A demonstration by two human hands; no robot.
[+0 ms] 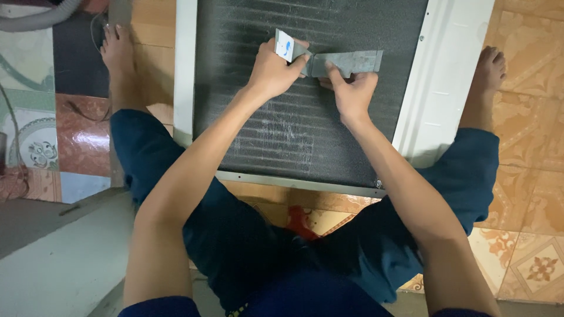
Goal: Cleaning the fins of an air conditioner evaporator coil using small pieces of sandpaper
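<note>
Now both hands, left hand and right hand, pinch a grey metal strip on the dark finned coil.

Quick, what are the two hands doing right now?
Left hand: closed, fingers gripping a small white card.
Right hand: closed, fingers pinching the grey metal strip over the dark finned panel.

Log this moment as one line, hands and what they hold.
left hand: grips white card | right hand: pinches grey metal strip | both over dark finned coil panel, white frame
</note>
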